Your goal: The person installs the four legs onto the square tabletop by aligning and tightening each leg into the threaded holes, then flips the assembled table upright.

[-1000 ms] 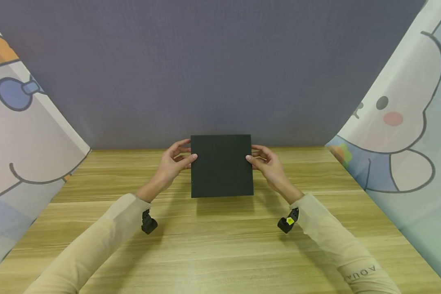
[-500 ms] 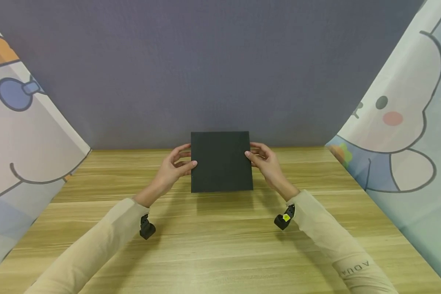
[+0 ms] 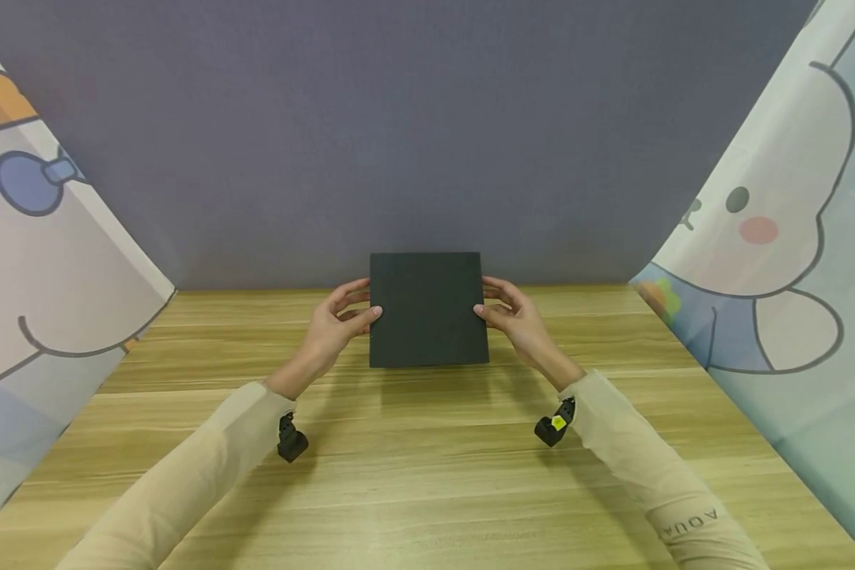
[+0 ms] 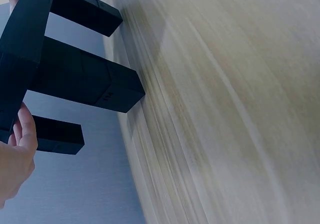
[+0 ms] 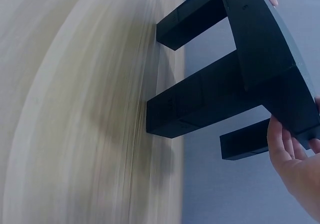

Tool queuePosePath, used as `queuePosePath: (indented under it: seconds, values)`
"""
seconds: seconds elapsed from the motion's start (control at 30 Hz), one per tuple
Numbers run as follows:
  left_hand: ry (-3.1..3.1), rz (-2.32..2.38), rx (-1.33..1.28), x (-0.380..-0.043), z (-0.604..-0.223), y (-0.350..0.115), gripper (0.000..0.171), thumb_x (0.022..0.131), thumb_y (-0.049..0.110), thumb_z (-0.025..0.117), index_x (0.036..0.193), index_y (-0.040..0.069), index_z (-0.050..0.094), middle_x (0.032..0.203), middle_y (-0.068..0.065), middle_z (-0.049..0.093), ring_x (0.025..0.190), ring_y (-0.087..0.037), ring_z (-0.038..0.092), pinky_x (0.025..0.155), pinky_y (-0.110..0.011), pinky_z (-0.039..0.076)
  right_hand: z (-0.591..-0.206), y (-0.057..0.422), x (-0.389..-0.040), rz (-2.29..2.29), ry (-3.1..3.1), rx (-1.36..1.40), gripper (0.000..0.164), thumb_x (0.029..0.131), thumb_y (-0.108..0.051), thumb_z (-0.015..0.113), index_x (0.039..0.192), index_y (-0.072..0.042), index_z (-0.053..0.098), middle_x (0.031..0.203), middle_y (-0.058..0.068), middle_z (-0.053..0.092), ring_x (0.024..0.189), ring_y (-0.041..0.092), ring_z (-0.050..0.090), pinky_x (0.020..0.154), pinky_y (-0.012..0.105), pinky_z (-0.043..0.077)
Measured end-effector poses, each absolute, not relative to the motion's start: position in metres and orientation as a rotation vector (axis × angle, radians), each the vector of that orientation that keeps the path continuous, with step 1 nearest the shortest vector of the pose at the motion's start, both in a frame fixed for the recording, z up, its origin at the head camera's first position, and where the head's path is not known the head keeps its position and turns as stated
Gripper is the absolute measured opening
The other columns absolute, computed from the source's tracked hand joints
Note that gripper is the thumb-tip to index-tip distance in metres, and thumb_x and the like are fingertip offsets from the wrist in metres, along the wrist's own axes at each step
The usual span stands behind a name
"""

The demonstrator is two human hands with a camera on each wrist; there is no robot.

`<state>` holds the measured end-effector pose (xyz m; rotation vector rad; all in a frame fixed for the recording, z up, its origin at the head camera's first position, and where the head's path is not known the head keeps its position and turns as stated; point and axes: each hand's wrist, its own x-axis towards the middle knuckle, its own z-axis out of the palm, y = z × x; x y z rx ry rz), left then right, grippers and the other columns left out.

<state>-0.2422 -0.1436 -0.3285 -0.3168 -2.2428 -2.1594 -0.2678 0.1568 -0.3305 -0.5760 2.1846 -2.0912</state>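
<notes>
A small black stool [image 3: 427, 310] with a flat square top is held between both hands in the head view. My left hand [image 3: 335, 324] grips its left side, thumb on the top and fingers along the side. On the opposite side my right hand [image 3: 523, 321] holds it the same way. The left wrist view shows thick block legs under the stool [image 4: 90, 76], one leg end right at the wooden surface. From the right wrist view, the stool [image 5: 200, 101] also shows block legs, their ends close over the wood. The head view hides the legs beneath the top.
The wood-grain table [image 3: 427, 483] runs back to a grey-blue wall panel [image 3: 427, 142]. Cartoon-printed side panels stand at the left [image 3: 64, 261] and right [image 3: 777, 261]. A black wrist camera hangs at each cuff, left [image 3: 292, 439] and right [image 3: 554, 423].
The stool has shifted slightly away toward the back panel, its front edge now higher in the head view. Both hands have kept their grip and moved little.
</notes>
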Motion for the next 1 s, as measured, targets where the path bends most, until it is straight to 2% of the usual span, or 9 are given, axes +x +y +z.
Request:
queuePosePath:
  seconds: [0.33, 0.67, 1.0]
  values:
    - [-2.225, -2.161, -0.292, -0.2444, -0.3283, -0.142, 0.056, 0.084, 0.017, 0.066, 0.135, 0.02, 0.044, 0.129, -0.01, 0.047, 0.092, -0.011, 0.06, 0.069, -0.025, 0.054, -0.3314, 0.1546, -0.2689, -2.121, 2.21, -0.566, 0.053, 0.088, -0.008, 0.06, 0.137, -0.008, 0.04, 0.123, 0.012, 0.049, 0.095, 0.007, 0.06, 0.076, 0.022, 0.052]
    - [-2.264, -2.202, -0.266, -0.2454, -0.3269, -0.1432, 0.057, 0.085, 0.021, 0.066, 0.136, 0.02, 0.042, 0.129, -0.009, 0.046, 0.096, -0.01, 0.059, 0.079, -0.032, 0.053, -0.3305, 0.156, -0.2672, -2.079, 2.232, -0.523, 0.051, 0.089, -0.014, 0.059, 0.137, -0.01, 0.041, 0.127, 0.017, 0.047, 0.096, 0.005, 0.059, 0.076, 0.022, 0.051]
    - [-2.253, -2.257, -0.209, -0.246, -0.3303, -0.1417, 0.055, 0.086, 0.022, 0.065, 0.136, 0.018, 0.042, 0.123, -0.005, 0.047, 0.095, -0.008, 0.059, 0.073, -0.025, 0.053, -0.3325, 0.1563, -0.2672, -2.067, 2.208, -0.422, 0.051, 0.09, -0.018, 0.059, 0.137, -0.01, 0.041, 0.126, 0.014, 0.046, 0.098, 0.006, 0.057, 0.078, 0.02, 0.051]
